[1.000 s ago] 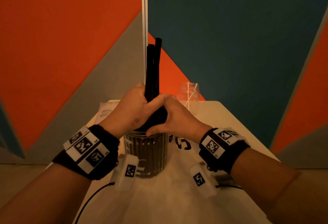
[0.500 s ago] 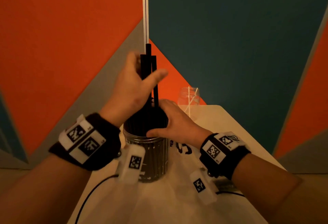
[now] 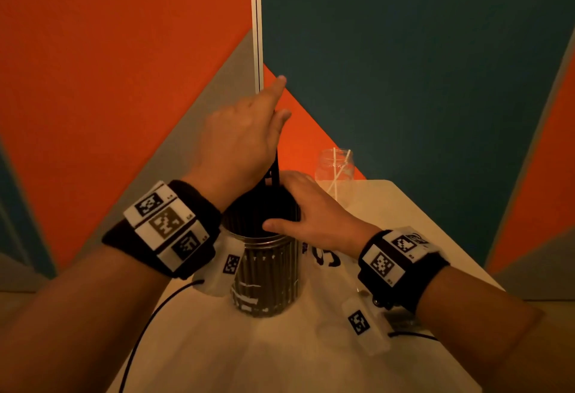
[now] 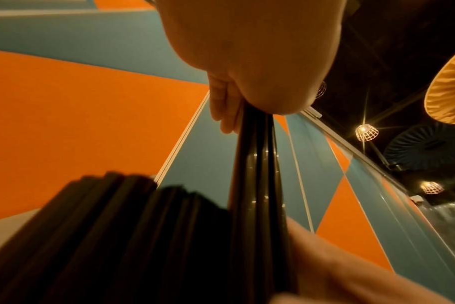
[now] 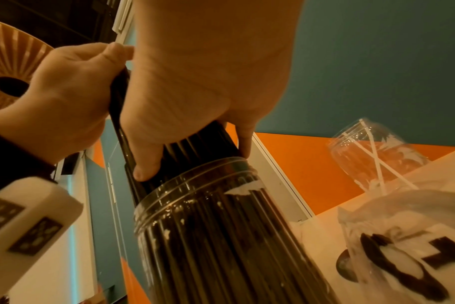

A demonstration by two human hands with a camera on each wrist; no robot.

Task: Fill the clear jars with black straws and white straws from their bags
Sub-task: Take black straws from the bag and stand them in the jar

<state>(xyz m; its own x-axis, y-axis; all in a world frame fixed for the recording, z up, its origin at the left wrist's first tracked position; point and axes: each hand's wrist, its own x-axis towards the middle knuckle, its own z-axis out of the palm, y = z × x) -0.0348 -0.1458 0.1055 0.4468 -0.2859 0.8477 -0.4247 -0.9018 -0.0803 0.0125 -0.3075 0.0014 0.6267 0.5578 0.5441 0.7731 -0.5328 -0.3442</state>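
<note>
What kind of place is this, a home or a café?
Probably a café or lounge, not a home: basket lamps, orange and teal wall panels, and a jar packed with black straws.

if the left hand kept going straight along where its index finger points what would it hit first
Probably the wall panels: the left hand, gripping a few black straws, points up and away toward the white seam strip. Nothing shows in between, though depth is unclear.

The scene is viewed from head height, forward and down onto the table (image 3: 404,206). From each wrist, a very close, upward view is given toward walls and ceiling lamps. The jar of black straws (image 3: 267,271) (image 5: 221,236) is shared by the head and right-wrist views.
</note>
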